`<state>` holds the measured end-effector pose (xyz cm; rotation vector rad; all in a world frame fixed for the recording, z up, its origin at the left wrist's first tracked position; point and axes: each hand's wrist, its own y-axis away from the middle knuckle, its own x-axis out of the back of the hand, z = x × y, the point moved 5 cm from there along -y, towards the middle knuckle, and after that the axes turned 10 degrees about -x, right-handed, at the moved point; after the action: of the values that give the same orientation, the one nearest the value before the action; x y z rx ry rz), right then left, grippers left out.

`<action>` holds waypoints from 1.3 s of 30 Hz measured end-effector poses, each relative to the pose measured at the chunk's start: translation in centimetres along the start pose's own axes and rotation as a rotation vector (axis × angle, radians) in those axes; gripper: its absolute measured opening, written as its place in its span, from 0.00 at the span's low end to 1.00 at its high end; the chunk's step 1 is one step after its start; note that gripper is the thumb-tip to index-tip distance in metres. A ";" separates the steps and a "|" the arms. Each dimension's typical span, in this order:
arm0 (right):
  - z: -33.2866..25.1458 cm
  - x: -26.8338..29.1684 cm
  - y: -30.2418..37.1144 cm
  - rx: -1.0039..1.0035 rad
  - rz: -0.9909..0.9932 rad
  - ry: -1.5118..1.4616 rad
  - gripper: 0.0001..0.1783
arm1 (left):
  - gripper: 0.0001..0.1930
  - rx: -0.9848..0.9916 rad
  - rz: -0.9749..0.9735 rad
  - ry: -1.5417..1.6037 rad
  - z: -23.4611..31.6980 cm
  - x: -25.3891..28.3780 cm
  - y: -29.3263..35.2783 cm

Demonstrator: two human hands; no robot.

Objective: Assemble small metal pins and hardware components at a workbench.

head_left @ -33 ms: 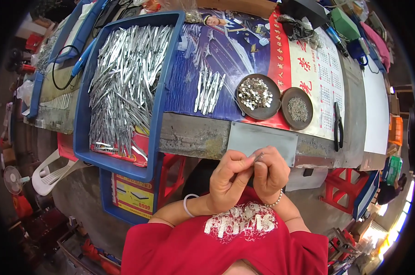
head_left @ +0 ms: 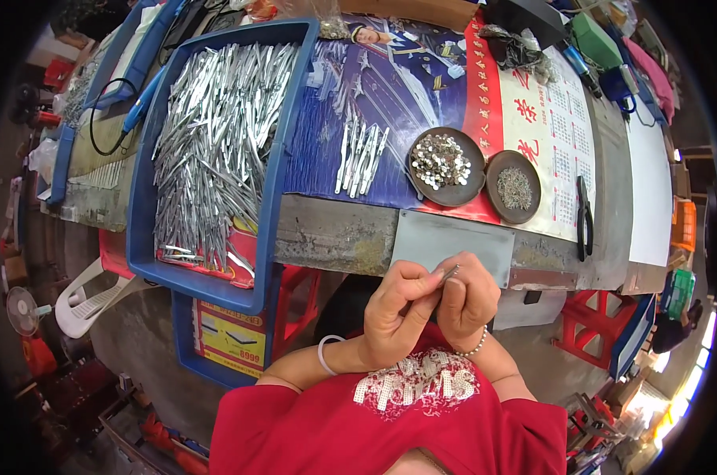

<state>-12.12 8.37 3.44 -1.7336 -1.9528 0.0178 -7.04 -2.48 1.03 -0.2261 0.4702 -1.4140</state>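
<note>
My left hand (head_left: 396,307) and my right hand (head_left: 467,299) meet in front of my chest, just off the table's near edge. Both are closed, thumbs against bent fingers, and a small thin metal piece (head_left: 451,274) shows between their fingertips. Most of it is hidden, so its exact kind is unclear. Beyond them lies a grey metal plate (head_left: 453,241) at the table edge. Past that plate stand a brown dish (head_left: 416,186) of small shiny discs and a smaller brown dish (head_left: 494,207) of tiny metal parts.
A blue tray (head_left: 275,190) heaped with thin metal strips (head_left: 216,134) stands at left. Several strips (head_left: 362,161) lie in a row on the printed sheet. Black-handled pliers (head_left: 584,220) rest at right. Red stools (head_left: 594,328) and a white chair (head_left: 89,301) flank the table.
My left hand has shifted very slightly to the right, and the thin metal piece shows a little more between the fingertips. Nothing else has visibly moved.
</note>
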 end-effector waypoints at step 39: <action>2.9 -2.2 0.0 -0.292 -0.254 -0.317 0.10 | 0.10 0.240 0.217 0.391 -1.1 0.7 1.2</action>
<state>-13.15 7.23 0.13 -1.7276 -2.5044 -0.0921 -6.38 -2.82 -0.54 0.2937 0.6178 -1.2881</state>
